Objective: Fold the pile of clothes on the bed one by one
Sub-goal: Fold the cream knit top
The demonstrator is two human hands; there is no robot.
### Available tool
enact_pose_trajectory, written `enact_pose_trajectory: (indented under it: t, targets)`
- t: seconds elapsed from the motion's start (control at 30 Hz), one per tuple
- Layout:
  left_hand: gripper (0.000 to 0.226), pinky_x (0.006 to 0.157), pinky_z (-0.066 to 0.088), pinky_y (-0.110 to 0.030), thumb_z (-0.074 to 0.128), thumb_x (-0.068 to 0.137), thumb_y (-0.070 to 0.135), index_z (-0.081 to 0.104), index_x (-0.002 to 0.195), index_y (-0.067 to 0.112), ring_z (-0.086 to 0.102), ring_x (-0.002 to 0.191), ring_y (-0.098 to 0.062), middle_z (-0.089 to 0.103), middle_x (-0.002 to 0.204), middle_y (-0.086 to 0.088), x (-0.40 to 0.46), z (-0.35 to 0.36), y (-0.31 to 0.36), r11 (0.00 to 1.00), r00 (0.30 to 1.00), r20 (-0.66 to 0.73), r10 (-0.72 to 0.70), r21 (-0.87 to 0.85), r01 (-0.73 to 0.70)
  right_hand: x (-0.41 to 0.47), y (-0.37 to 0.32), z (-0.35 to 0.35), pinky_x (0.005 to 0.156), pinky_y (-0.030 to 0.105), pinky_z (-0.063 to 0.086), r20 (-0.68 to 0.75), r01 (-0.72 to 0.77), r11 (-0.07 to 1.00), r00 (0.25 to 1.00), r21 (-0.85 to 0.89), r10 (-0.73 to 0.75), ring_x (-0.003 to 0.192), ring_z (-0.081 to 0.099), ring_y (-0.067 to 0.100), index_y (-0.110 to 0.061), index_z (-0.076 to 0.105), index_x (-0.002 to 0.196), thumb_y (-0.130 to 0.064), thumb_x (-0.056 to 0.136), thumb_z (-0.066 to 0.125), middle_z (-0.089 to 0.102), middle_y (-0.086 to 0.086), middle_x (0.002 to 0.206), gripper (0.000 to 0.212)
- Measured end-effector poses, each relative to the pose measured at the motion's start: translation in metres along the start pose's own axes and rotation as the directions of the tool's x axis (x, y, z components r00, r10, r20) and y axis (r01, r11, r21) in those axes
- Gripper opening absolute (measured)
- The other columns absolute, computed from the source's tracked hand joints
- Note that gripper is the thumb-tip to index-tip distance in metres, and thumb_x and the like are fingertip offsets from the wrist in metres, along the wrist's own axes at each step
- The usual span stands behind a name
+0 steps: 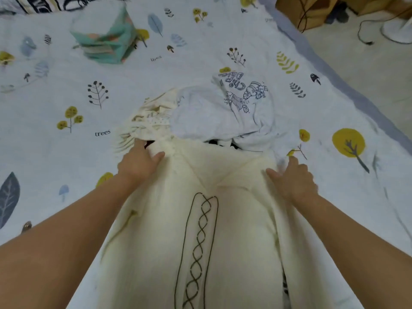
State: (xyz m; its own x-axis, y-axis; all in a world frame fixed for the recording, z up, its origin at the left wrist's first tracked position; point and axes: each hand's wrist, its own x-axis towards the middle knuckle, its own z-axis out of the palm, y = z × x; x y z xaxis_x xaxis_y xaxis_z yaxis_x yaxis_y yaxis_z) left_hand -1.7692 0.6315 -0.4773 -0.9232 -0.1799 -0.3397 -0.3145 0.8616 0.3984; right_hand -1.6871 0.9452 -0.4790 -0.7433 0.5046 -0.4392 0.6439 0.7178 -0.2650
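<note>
A cream garment [236, 230] with a dark twisted embroidered stripe lies spread lengthwise on the bed in front of me. My left hand [139, 162] grips its far left corner, thumb on top of the fabric. My right hand [292, 177] grips its far right corner the same way. Just beyond lies the pile: a white T-shirt [223, 114] with a cartoon print, a crumpled cream lace piece [149, 121] to its left, and something black [219, 142] peeking out under the T-shirt.
A folded stack of teal patterned clothes [107, 36] sits at the far left on the white bedsheet [66, 97] printed with trees and leaves. The bed's right edge [347, 90] borders a grey floor with cables [365, 34], a white fan base and brown furniture.
</note>
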Motion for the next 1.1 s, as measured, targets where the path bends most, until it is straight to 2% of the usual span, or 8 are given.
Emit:
enact_pose_trajectory:
  t: [0.13,0.27,0.5,0.63,0.73,0.87,1.0,1.1]
  targets:
    - [0.065,0.092,0.041,-0.041,0.06,0.087,0.032,0.029,0.138,0.006,0.049,0.115,-0.038,0.051,0.126,-0.021,0.002,0.029,-0.032,0.993,0.987,0.126,-0.098,0.082,0.088,-0.003,0.014,0.036,0.084,0.041,0.038,0.059,0.013,0.999,0.998,-0.049,-0.01,0.113,0.046,0.036,-0.009,0.033,0.13,-0.04,0.089,0.053,0.046,0.017,0.123,0.055]
    - [0.04,0.075,0.037,-0.039,0.061,0.086,0.015,0.045,0.12,0.001,0.052,0.104,-0.041,0.058,0.111,-0.025,0.005,0.023,-0.033,0.992,0.996,-0.08,0.031,0.122,-0.021,0.013,0.021,0.03,0.066,0.036,0.031,-0.124,0.177,0.979,0.974,-0.097,-0.188,0.093,0.054,0.039,-0.002,0.039,0.115,-0.014,0.095,0.041,0.054,0.023,0.105,0.023]
    - [0.057,0.091,0.034,-0.051,0.071,0.073,0.016,0.048,0.122,0.0,0.043,0.114,-0.044,0.042,0.128,-0.029,-0.023,0.04,-0.015,0.945,0.897,-0.35,0.269,0.274,-0.177,-0.004,-0.006,0.027,0.086,0.046,0.031,-0.401,0.231,0.958,0.872,-0.167,-0.28,0.107,0.043,0.04,-0.002,0.047,0.124,-0.013,0.083,0.06,0.046,0.025,0.115,0.044]
    - [0.036,0.082,0.041,-0.047,0.066,0.07,0.019,0.061,0.102,0.005,0.055,0.1,-0.039,0.054,0.111,-0.022,-0.061,0.072,-0.024,0.879,0.857,-0.236,0.458,0.268,-0.395,-0.08,-0.03,0.073,0.079,0.033,0.038,0.173,0.379,0.922,0.916,-0.08,-0.362,0.096,0.05,0.023,-0.013,0.055,0.106,-0.044,0.094,0.041,0.05,0.005,0.104,0.036]
    - [0.034,0.079,0.043,-0.044,0.06,0.07,0.019,0.064,0.101,0.007,0.059,0.094,-0.035,0.057,0.105,-0.017,-0.083,0.083,-0.04,0.881,0.875,-0.16,0.456,0.22,-0.419,-0.11,-0.035,0.101,0.068,0.026,0.035,0.318,0.361,0.931,0.89,-0.053,-0.327,0.08,0.046,0.013,-0.018,0.052,0.093,-0.048,0.095,0.04,0.046,-0.005,0.086,0.033]
    - [0.028,0.074,0.04,-0.038,0.048,0.076,0.021,0.066,0.094,0.009,0.06,0.087,-0.031,0.059,0.098,-0.012,-0.097,0.087,-0.065,0.888,0.89,-0.106,0.443,0.189,-0.419,-0.099,-0.041,0.108,0.062,0.024,0.041,0.246,0.25,0.963,0.932,0.1,-0.268,0.07,0.054,0.016,-0.013,0.058,0.079,-0.028,0.092,0.049,0.053,-0.003,0.071,0.022]
    - [0.034,0.075,0.042,-0.037,0.043,0.074,0.023,0.066,0.096,0.01,0.061,0.092,-0.03,0.06,0.103,-0.012,-0.103,0.083,-0.082,0.859,0.876,-0.008,0.483,0.202,-0.471,-0.068,-0.057,0.089,0.069,0.032,0.049,-0.029,0.212,0.93,0.976,0.301,-0.214,0.073,0.061,0.024,-0.012,0.061,0.081,-0.025,0.091,0.055,0.062,0.004,0.077,0.017]
    - [0.035,0.076,0.041,-0.036,0.042,0.076,0.022,0.067,0.097,0.008,0.061,0.092,-0.031,0.061,0.103,-0.013,-0.108,0.074,-0.092,0.872,0.874,-0.085,0.478,0.169,-0.46,-0.044,-0.064,0.078,0.078,0.044,0.053,-0.105,0.182,0.875,0.983,0.449,-0.151,0.073,0.066,0.027,-0.013,0.061,0.079,-0.022,0.088,0.057,0.065,0.005,0.071,0.013]
